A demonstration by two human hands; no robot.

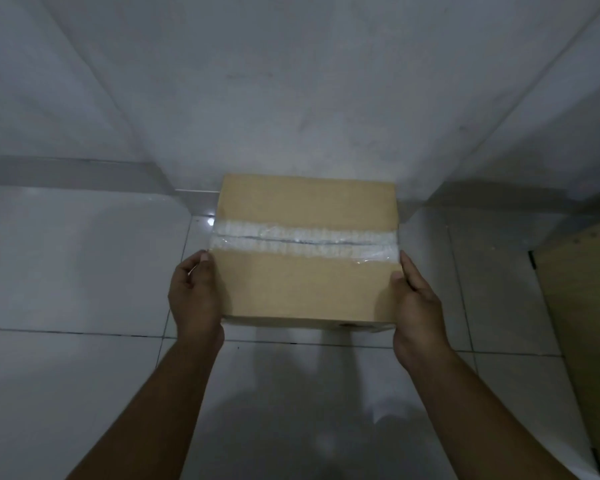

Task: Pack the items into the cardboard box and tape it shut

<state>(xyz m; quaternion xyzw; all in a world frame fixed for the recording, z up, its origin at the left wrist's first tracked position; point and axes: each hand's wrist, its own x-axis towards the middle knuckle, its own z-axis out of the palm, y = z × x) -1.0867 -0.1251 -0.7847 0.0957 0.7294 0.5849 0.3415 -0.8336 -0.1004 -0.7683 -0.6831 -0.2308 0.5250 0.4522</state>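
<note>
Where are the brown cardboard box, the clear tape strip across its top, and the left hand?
Brown cardboard box (305, 292): head view, bare near part of the top.
Clear tape strip (302, 241): head view, its middle, over the flap seam.
Left hand (194, 296): head view, back of the hand.

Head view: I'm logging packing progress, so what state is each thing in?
box: flaps closed, seam taped, held between both hands.
tape: stuck along the top seam, wrinkled.
left hand: grips the box's left edge.
right hand: holds the box's right edge, thumb on top.
</note>
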